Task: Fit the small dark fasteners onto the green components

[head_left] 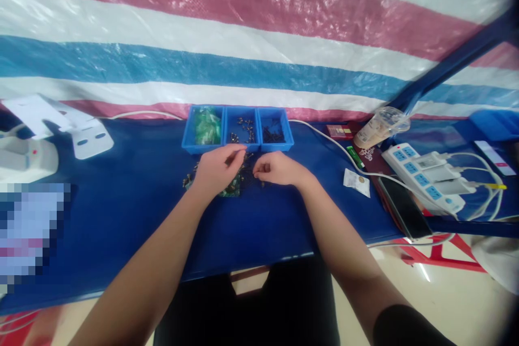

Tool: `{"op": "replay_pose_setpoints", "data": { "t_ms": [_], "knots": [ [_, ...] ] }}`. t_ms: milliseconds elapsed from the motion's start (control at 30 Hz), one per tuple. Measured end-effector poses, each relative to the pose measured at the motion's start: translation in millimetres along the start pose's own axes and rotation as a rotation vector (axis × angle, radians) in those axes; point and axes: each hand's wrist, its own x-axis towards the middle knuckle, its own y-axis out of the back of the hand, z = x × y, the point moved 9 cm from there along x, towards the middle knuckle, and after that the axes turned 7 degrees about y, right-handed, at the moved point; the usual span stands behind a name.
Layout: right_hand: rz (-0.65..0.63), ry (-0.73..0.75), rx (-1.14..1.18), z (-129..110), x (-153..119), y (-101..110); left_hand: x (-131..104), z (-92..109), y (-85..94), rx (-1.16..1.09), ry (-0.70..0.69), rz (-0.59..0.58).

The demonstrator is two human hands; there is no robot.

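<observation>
My left hand [219, 169] is over a pile of small metal parts [188, 180] on the blue table, in front of the bins. Its fingers are pressed together, and what they hold is too small to make out. Just right of the pile, my right hand [278, 168] has its fingertips closed on something hidden. A green packet [231, 189] lies partly under my left hand. Behind the hands, the left blue bin [203, 148] holds green bags, the middle bin [243, 147] small metal pieces, and the right bin [277, 147] dark screw-like pieces.
On the right of the table [259, 227] are a plastic cup [377, 128], a white packet [357, 182], a phone [405, 208] and a power strip [421, 178] with cables. White plates [91, 138] stand at the left. A striped sheet [243, 38] hangs behind.
</observation>
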Motion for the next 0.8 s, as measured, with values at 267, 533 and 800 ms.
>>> {"op": "replay_pose_setpoints", "data": {
  "t_ms": [267, 533, 800],
  "knots": [
    [0.099, -0.02, -0.056, 0.0, 0.4, 6.3, 0.1, -0.8, 0.5, -0.003, 0.0, 0.002],
    [0.403, -0.014, 0.292, -1.4, 0.4, 22.8, -0.2, 2.4, -5.2, -0.048, -0.018, -0.072],
    [0.422, -0.025, 0.587, 3.8, 4.0, 16.1, -0.2, 4.8, -9.5, -0.081, -0.033, -0.145]
  ]
}}
